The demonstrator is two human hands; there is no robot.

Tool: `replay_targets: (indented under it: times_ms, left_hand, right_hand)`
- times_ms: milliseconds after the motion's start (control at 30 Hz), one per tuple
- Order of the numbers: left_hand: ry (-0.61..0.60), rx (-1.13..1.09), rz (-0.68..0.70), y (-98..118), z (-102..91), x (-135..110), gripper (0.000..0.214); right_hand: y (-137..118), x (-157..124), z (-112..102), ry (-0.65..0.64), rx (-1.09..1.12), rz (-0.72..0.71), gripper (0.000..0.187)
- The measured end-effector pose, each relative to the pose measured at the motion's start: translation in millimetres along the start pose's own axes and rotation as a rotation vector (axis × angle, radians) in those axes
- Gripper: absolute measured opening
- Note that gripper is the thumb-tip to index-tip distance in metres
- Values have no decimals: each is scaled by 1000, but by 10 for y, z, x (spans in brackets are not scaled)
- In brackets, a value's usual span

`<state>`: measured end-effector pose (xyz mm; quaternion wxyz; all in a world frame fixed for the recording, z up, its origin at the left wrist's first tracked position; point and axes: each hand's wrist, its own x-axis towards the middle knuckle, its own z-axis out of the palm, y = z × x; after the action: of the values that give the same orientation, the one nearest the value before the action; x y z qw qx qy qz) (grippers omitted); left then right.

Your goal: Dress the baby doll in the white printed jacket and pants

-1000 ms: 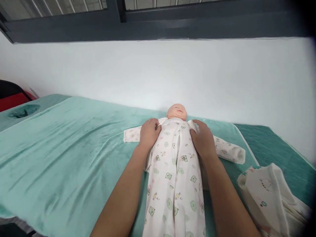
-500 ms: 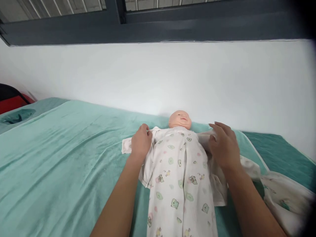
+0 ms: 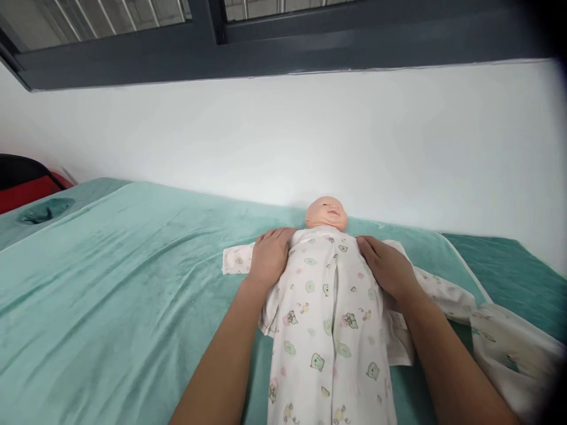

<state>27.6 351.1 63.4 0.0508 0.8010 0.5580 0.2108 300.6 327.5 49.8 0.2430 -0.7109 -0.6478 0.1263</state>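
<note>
A baby doll [image 3: 326, 213] lies face up on the bed, its head towards the wall. Its body is covered by a white baby garment [image 3: 319, 307] with green and pink prints and a seam-like fold down the middle. At the doll's shoulder on the left, my left hand [image 3: 271, 255] rests flat on the cloth, fingers stretched out. Opposite it, my right hand [image 3: 388, 265] lies open against the other shoulder, some fingers hidden. A sleeve [image 3: 235, 260] sticks out beyond my left hand, and another sleeve [image 3: 445, 295] extends to the right.
More white printed cloth [image 3: 509, 348] lies at the lower right. A green sheet [image 3: 110, 283] covers the bed, with a hole [image 3: 46, 211] at the far left. Behind stand a white wall [image 3: 266, 141] and a dark window frame [image 3: 133, 59]. Something red and black [image 3: 31, 183] is at the left edge.
Both hands have moved inward from the sleeves to the doll's shoulders and now lie on the garment. The sleeve on the right is more spread out.
</note>
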Motion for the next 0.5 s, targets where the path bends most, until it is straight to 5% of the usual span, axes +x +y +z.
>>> replay_targets:
  times_ms: [167, 300, 400, 500]
  left_hand:
    - [8, 55, -126, -97, 4, 8, 43]
    - [46, 45, -196, -133, -9, 4, 40]
    - [45, 66, -272, -134, -39, 5, 36]
    - [23, 106, -363, -153, -69, 6, 31]
  right_hand:
    - [-113, -111, -115, 114, 187, -42, 40]
    - [-682, -187, -233, 166, 320, -132, 34]
    - [-1241, -79, -161, -74, 154, -374, 33]
    - [-1659, 125, 31, -388, -312, -527, 26]
